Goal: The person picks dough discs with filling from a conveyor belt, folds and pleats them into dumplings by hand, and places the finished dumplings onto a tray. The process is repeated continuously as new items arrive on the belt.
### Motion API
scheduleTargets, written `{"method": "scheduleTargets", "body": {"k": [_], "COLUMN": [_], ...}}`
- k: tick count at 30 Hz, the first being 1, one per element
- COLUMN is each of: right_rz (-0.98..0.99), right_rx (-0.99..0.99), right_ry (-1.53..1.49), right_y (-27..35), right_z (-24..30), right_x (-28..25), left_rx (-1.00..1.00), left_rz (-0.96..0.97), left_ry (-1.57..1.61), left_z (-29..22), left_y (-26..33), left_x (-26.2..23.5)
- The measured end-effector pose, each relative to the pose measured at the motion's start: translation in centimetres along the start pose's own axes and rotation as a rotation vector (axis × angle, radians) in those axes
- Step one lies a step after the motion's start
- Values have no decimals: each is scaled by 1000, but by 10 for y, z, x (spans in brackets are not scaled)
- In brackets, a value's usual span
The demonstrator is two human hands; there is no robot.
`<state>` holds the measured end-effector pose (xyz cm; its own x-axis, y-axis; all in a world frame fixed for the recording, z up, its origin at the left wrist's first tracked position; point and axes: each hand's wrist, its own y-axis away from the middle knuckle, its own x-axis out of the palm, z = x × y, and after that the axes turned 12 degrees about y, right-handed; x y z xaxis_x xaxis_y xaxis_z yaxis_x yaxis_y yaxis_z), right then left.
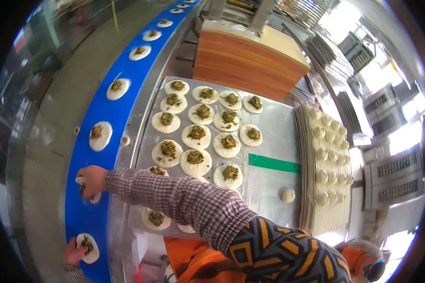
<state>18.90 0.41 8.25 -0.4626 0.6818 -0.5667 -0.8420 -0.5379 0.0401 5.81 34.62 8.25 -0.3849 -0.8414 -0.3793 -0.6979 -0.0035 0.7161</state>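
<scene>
On the blue conveyor belt [85, 212], my right hand [93, 178] is closed on the edge of a filled dough round [95, 197], which its fingers partly cover. Nearer, at the lower left, my left hand [74, 253] grips another dough round [92, 254] by its left side, its thumb close to the dark green filling. Just beyond my right hand lies a flat dough round [100, 136] with filling off to one side. My right forearm, in a checked sleeve, crosses the metal table [269, 141] and hides several of the filled dough rounds [195, 160] there.
More filled rounds [140, 53] lie farther up the belt. A plain dough ball [288, 195] sits near a green strip [274, 163] on the table. At right, stacked boards [311, 207] carry several dough balls [321, 176]. A wooden-sided counter [250, 66] stands behind.
</scene>
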Motion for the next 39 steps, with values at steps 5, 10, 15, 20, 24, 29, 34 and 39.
{"method": "scheduleTargets", "body": {"k": [5, 10, 15, 20, 24, 29, 34, 39], "right_rz": [-65, -445, -653, -744, -681, -643, -700, -765], "right_rx": [58, 376, 568, 485, 396, 451, 666, 795], "right_ry": [-432, -264, -452, -625, -769, -866, -527, -286], "right_y": [132, 330, 460, 479, 444, 408, 408, 420], "right_z": [-43, -101, -129, -167, -208, -254, -276, -268], "right_x": [-112, -238, -253, -275, -295, -289, -275, -270], "left_rx": [2, 308, 304, 74, -13, 65, 226, 490], "left_rz": [43, 261, 710, 1266, 1177, 1049, 915, 800], "left_ry": [413, 829, 370, 409, 160, 57, -175, -228], "left_z": [-6, -71, -193, -270, -296, -298, -294, -289], "left_y": [44, 67, 39, 37, 29, 19, 18, 14], "left_x": [9, 96, 279, 480, 558, 580, 576, 582]}}
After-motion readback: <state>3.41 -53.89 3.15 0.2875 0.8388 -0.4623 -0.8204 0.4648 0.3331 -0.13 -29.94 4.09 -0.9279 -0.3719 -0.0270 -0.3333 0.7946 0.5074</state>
